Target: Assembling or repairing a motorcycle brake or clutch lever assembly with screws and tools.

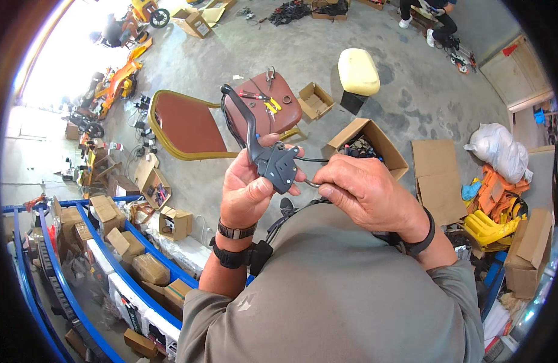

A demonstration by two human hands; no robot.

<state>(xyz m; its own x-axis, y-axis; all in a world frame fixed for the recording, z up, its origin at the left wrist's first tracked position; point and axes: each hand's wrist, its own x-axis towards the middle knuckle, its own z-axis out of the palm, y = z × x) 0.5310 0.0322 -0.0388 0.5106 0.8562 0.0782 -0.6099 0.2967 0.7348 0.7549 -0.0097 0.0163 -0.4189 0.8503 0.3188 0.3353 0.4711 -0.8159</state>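
Observation:
My left hand (249,187) is closed round a black brake lever (276,166), its thumb on the housing. The lever's curved blade points up and away to the left. A black cable (312,160) leaves the housing on the right, towards my right hand. Pinched between thumb and forefinger, my right hand (363,190) has a thin metal rod (312,183) whose tip is close to the housing's lower right side. Whether that tip touches the housing I cannot tell. The rod's other end is hidden by my fingers.
Beyond my hands stands a brown padded chair (188,124), its seat bearing yellow-handled pliers (268,103). An open carton (394,148) with black parts is at the right. Blue racking (119,266) with boxes runs along the left. Another person (445,27) sits at the far right.

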